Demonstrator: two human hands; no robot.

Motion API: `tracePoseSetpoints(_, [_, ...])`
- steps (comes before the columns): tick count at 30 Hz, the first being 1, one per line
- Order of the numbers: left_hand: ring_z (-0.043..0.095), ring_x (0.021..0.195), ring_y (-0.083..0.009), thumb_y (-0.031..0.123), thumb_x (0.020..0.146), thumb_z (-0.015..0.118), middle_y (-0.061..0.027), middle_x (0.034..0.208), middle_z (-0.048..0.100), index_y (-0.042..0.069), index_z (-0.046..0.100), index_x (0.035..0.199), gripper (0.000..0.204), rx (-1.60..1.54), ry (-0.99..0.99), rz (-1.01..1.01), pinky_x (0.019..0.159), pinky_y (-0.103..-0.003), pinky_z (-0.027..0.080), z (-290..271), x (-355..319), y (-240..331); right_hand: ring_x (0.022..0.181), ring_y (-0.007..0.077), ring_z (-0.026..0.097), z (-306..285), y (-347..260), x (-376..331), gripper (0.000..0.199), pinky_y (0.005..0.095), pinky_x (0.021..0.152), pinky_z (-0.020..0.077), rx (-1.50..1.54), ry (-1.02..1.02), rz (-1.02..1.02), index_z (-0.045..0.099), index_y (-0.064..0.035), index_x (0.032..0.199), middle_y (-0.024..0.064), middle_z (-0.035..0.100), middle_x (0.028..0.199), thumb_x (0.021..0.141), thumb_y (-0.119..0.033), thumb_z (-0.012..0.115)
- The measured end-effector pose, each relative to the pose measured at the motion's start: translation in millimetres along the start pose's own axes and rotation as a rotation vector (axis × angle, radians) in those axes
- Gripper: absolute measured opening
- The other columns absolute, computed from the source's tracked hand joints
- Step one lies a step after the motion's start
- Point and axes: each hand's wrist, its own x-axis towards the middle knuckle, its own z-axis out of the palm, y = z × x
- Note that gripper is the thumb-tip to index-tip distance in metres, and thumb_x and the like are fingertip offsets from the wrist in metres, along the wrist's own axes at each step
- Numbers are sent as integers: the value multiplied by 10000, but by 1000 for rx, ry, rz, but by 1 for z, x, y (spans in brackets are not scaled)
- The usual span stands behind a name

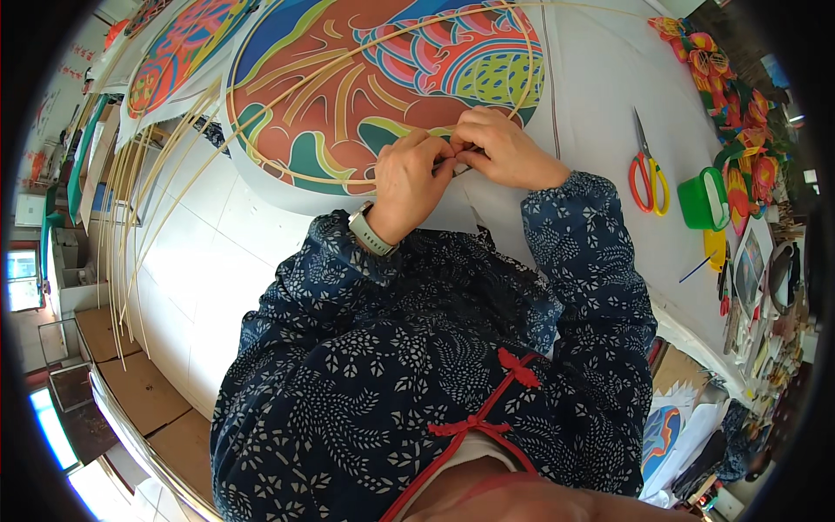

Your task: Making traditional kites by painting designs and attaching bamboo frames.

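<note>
My left hand [409,178] and my right hand [509,150] meet at the near edge of a painted oval sheet [348,96], thumbs and fingertips pinched together. Whatever is between the fingertips is too small and covered to make out. A thin bamboo strip [296,174], bent into a hoop, follows the sheet's outline and runs in beneath my left hand. Another strip [335,61] crosses over the painting in a long curve. The oval shows brown, green, blue and red shapes with a scale-like pattern. A pale-banded watch is on my left wrist.
Scissors [645,174] with red and yellow handles lie on the white table to the right, beside a green container [703,200]. Colourful flower-like ornaments [739,113] line the far right. Long loose bamboo strips [130,209] hang over the left side, near another painted sheet [178,52].
</note>
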Motion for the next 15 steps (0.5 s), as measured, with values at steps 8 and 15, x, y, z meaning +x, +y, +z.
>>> tracePoseSetpoints(8, [597, 692, -262, 68, 708, 719, -47, 761, 604, 75, 676, 799, 100, 28, -2, 47, 625, -385, 413, 2, 0, -4, 894, 265, 542, -4, 4, -3, 104, 376, 841, 427, 12, 6, 12, 608, -31, 837, 64, 558, 852, 755, -15, 669])
tracePoseSetpoints(15, [593, 700, -266, 58, 706, 718, -52, 769, 601, 62, 677, 800, 103, -45, -17, 27, 640, -392, 411, 1, -2, -10, 885, 237, 561, -8, 6, -7, 106, 359, 812, 440, 4, 112, -86, 680, -40, 791, 40, 594, 832, 717, 34, 666])
